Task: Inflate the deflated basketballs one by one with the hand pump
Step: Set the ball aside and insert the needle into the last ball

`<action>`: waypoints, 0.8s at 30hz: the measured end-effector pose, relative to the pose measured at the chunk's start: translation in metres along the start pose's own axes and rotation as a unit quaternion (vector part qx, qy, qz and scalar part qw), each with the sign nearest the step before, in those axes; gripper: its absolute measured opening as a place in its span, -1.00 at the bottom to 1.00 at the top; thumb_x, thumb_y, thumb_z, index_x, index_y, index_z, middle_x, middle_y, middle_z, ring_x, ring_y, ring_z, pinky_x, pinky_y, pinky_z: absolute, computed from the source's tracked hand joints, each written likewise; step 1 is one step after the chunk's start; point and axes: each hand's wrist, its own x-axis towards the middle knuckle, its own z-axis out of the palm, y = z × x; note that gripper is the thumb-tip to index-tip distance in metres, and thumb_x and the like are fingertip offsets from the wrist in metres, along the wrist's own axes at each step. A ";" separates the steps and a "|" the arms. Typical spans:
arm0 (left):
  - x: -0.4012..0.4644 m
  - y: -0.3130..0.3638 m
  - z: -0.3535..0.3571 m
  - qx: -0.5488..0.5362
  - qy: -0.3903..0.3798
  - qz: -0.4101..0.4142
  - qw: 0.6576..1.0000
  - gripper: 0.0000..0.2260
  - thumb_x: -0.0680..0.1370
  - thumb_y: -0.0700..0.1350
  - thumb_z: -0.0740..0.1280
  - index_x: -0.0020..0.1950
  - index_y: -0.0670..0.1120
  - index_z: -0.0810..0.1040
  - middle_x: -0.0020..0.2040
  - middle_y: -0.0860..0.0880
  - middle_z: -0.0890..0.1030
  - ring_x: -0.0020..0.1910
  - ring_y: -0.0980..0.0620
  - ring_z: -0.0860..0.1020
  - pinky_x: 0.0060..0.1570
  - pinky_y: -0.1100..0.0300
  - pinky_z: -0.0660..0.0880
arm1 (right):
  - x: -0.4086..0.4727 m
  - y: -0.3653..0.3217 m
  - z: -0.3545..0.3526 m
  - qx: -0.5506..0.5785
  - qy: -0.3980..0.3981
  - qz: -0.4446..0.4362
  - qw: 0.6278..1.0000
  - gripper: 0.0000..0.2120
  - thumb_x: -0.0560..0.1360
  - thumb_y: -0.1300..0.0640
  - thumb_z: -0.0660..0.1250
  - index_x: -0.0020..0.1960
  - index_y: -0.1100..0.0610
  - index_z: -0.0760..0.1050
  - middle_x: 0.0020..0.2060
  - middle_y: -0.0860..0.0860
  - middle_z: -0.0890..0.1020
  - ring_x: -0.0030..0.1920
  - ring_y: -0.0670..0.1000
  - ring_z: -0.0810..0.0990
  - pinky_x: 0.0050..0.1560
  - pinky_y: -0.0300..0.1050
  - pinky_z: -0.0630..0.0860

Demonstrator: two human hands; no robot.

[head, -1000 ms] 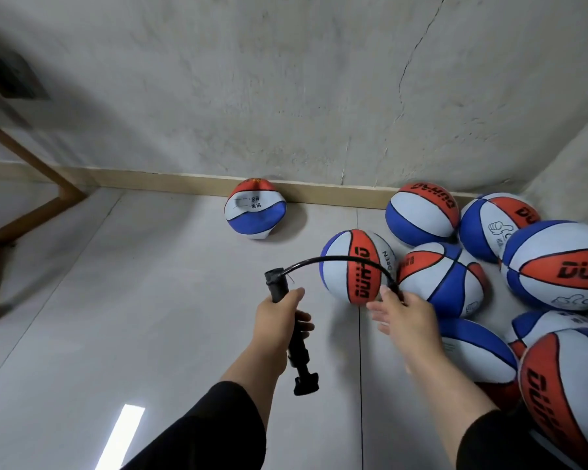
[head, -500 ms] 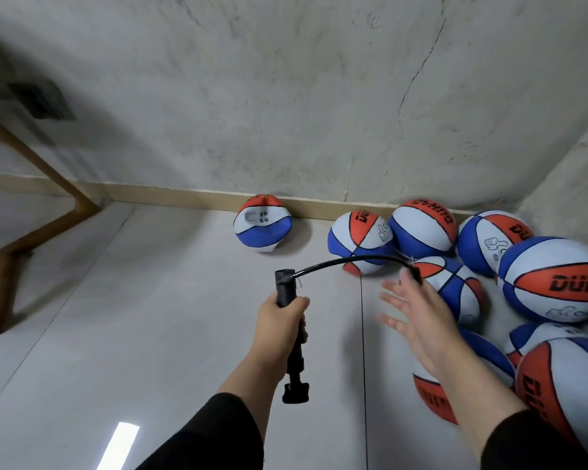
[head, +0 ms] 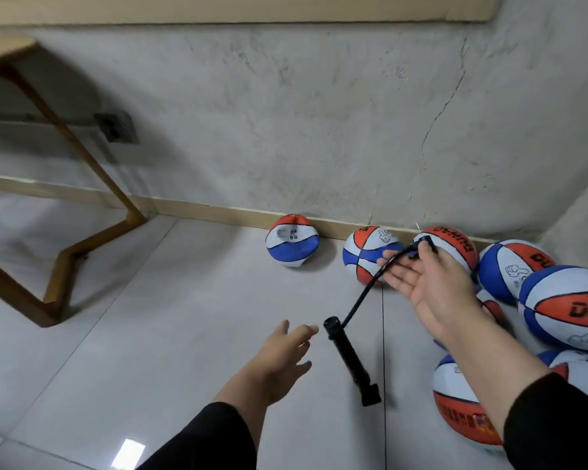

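A cracked grey wall [head: 319, 113] is meeting a pale tiled floor [head: 150, 334], with a wooden table leg [head: 65, 266] at the left. Basketballs [head: 569, 307] are crowding the right, several cut off by the frame edge; a dented ball [head: 292, 244] is lying against the skirting. The pump [head: 350, 361] is slanting with its handle near and right, its hose [head: 364, 293] arching far-right across the right hand [head: 425, 283], whose fingers are spread flat. The left hand [head: 282, 357] is spread beside the pump, not touching it.

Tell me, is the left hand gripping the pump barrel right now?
No. The left hand is spread open beside the pump, fingers straight and apart from the barrel, while the hose lies across the right hand.
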 end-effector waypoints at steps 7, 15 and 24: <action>0.036 0.085 -0.020 0.442 0.158 0.040 0.882 -0.62 0.66 0.03 0.32 0.34 -0.22 0.53 0.04 -0.13 0.53 -0.01 -0.13 0.51 -0.02 0.05 0.48 | 0.024 0.016 0.003 -0.133 -0.007 0.006 0.991 -0.77 0.74 0.12 0.14 0.26 0.23 0.46 0.05 0.29 0.69 -0.07 0.14 0.76 -0.02 0.01 0.69; 0.078 0.151 -0.008 0.550 0.192 0.141 0.801 -0.60 0.69 0.01 0.27 0.49 -0.12 0.43 0.36 -0.13 0.54 0.29 -0.15 0.54 0.19 0.09 0.46 | 0.066 0.048 0.006 -0.233 -0.037 0.038 0.971 -0.83 0.70 0.17 0.21 0.18 0.15 0.56 0.02 0.16 0.73 0.05 0.15 0.74 0.27 0.23 0.59; 0.159 0.143 -0.020 0.576 0.211 0.131 0.779 -0.52 0.67 -0.01 0.25 0.58 -0.06 0.29 0.41 -0.18 0.45 0.29 -0.19 0.52 0.10 0.07 0.46 | 0.117 0.084 0.022 -0.245 -0.059 0.075 0.965 -0.87 0.68 0.21 0.25 0.11 0.11 0.58 0.04 0.08 0.73 -0.03 0.00 0.76 0.03 -0.04 0.61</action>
